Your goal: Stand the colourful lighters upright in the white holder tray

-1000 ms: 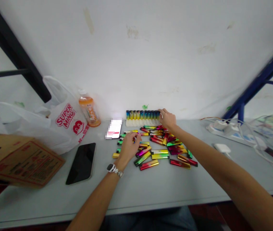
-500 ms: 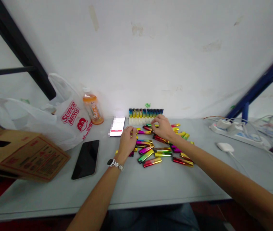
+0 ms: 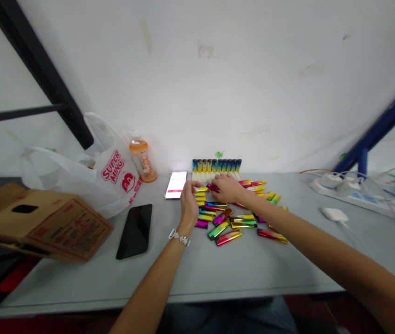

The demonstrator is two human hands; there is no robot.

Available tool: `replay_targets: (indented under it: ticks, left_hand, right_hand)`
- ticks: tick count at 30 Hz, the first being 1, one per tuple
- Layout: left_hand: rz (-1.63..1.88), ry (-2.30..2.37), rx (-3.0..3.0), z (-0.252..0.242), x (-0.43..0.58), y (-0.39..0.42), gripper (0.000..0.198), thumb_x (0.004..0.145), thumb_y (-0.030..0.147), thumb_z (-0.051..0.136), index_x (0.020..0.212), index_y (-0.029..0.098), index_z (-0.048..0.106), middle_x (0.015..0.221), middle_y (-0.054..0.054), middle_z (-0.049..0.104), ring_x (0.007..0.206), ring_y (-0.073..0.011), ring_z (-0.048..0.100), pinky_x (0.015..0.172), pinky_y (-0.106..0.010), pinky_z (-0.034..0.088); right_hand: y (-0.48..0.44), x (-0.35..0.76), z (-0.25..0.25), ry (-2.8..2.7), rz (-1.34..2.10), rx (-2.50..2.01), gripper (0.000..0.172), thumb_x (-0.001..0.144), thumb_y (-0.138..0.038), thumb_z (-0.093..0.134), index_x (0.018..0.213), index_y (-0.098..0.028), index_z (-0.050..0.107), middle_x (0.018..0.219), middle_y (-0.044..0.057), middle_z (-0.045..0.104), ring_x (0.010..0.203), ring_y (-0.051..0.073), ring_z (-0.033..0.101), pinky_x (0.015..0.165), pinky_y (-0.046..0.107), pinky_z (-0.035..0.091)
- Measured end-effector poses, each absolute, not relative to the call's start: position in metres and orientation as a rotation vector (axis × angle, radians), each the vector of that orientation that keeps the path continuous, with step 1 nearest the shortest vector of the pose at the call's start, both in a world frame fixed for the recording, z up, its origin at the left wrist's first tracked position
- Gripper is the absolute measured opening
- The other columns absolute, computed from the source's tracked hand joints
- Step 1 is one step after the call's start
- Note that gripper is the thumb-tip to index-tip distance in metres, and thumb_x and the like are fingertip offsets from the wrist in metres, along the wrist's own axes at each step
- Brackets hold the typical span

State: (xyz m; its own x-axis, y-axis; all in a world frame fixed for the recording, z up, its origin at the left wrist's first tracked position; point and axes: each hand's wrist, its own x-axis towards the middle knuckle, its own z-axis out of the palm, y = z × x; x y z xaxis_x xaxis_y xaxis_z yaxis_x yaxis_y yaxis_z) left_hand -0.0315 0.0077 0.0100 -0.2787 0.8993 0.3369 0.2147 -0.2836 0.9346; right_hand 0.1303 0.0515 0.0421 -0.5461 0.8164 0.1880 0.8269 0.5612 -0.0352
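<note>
Many shiny lighters with black ends and red, yellow, green and magenta gradients lie scattered on the table, a red-and-yellow lighter [image 3: 228,238] nearest me. My right hand [image 3: 228,188] pinches a magenta lighter [image 3: 212,187] over the far side of the pile. My left hand [image 3: 189,204] rests at the pile's left edge, its fingers curved and apart, beside a yellow lighter [image 3: 202,189]. Against the wall, a white holed tray [image 3: 200,176] holds a row of upright blue-and-yellow lighters [image 3: 219,165]. My right hand hides part of its front.
Left of my hands are a lit phone [image 3: 175,185], a dark phone [image 3: 135,232], an orange drink bottle [image 3: 143,160], a plastic bag [image 3: 114,174] and a cardboard box [image 3: 68,227]. To the right lie a white charger [image 3: 334,214] and a power strip [image 3: 350,195] with cables.
My right hand has moved slightly left and toward me, and a magenta lighter now shows in its fingers. My left hand's fingers have opened and turned. The view has shifted a little left.
</note>
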Motion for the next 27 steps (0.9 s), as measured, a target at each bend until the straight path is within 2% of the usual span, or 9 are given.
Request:
replay_targets:
  ticks: [2,5,10,13,16,18,20,23,27]
  left_hand:
    - [1.648,1.41,1.39,0.015,-0.034,0.006,0.058,0.099,0.049,0.016,0.078,0.02,0.061,0.071,-0.002,0.056,0.069,-0.0158,0.052,0.067,-0.029,0.045]
    - [1.675,1.396,1.393,0.02,-0.035,0.001,0.06,0.1,0.05,0.014,0.077,0.02,0.061,0.068,-0.003,0.053,0.067,-0.0159,0.049,0.068,-0.03,0.045]
    - [1.665,1.34,1.582,0.022,-0.029,-0.006,0.056,0.1,0.05,0.016,0.08,0.021,0.06,0.077,-0.004,0.057,0.074,-0.0173,0.051,0.072,-0.032,0.044]
    - [1.635,1.301,1.629,0.02,-0.025,-0.008,0.056,0.1,0.05,0.016,0.08,0.021,0.06,0.08,-0.004,0.059,0.077,-0.0178,0.053,0.076,-0.032,0.045]
    - [1.595,1.25,1.657,0.018,-0.022,-0.009,0.055,0.1,0.051,0.018,0.079,0.021,0.059,0.083,-0.004,0.06,0.079,-0.0174,0.055,0.078,-0.032,0.046]
    - [1.577,1.247,1.683,0.018,-0.02,-0.01,0.056,0.1,0.051,0.017,0.076,0.021,0.059,0.082,-0.004,0.06,0.08,-0.0174,0.056,0.079,-0.031,0.046]
    - [1.572,1.252,1.706,0.017,-0.018,-0.011,0.059,0.1,0.05,0.015,0.074,0.021,0.059,0.081,-0.005,0.06,0.08,-0.0174,0.056,0.079,-0.031,0.046]
    - [1.57,1.235,1.738,0.018,-0.017,-0.011,0.056,0.101,0.047,0.019,0.074,0.02,0.059,0.081,-0.005,0.059,0.081,-0.0173,0.056,0.08,-0.03,0.046]
    - [1.547,1.186,1.775,0.018,-0.017,-0.01,0.048,0.101,0.045,0.029,0.074,0.019,0.058,0.085,-0.004,0.058,0.086,-0.0174,0.056,0.084,-0.03,0.045]
  right_hand:
    - [0.046,0.133,0.043,-2.423,0.109,-1.396,0.018,0.087,-0.032,0.057,0.087,-0.016,0.066,0.093,0.012,0.068,0.087,0.024,0.06,0.079,0.035,0.04]
    - [0.032,0.135,0.043,-2.036,0.554,-1.228,0.027,0.093,-0.043,0.049,0.084,-0.019,0.06,0.084,0.006,0.068,0.077,0.019,0.06,0.072,0.032,0.044]
    - [0.006,0.127,0.034,-1.261,1.09,-0.903,0.031,0.084,-0.054,0.059,0.085,-0.024,0.05,0.064,-0.003,0.062,0.062,0.016,0.062,0.062,0.029,0.049]
    - [-0.002,0.124,0.028,-0.962,1.229,-0.872,0.037,0.075,-0.054,0.069,0.085,-0.025,0.049,0.059,-0.008,0.053,0.049,0.011,0.053,0.044,0.022,0.041]
    - [-0.008,0.126,0.025,-0.908,1.383,-0.845,0.037,0.073,-0.054,0.07,0.083,-0.023,0.051,0.056,-0.009,0.044,0.041,0.007,0.036,0.037,0.019,0.028]
    - [-0.011,0.129,0.022,-0.919,1.414,-0.855,0.04,0.075,-0.059,0.067,0.075,-0.022,0.051,0.05,-0.01,0.033,0.039,0.006,0.025,0.037,0.02,0.021]
    - [-0.012,0.132,0.019,-0.934,1.329,-0.918,0.047,0.076,-0.064,0.064,0.065,-0.021,0.046,0.047,-0.01,0.026,0.039,0.006,0.02,0.038,0.022,0.016]
    - [-0.013,0.133,0.013,-1.014,1.085,-1.057,0.053,0.078,-0.066,0.06,0.056,-0.022,0.04,0.046,-0.008,0.027,0.042,0.008,0.023,0.041,0.024,0.017]
    - [-0.013,0.132,0.009,-1.148,0.794,-1.239,0.051,0.083,-0.062,0.053,0.054,-0.022,0.039,0.05,-0.005,0.031,0.049,0.01,0.03,0.047,0.026,0.022]
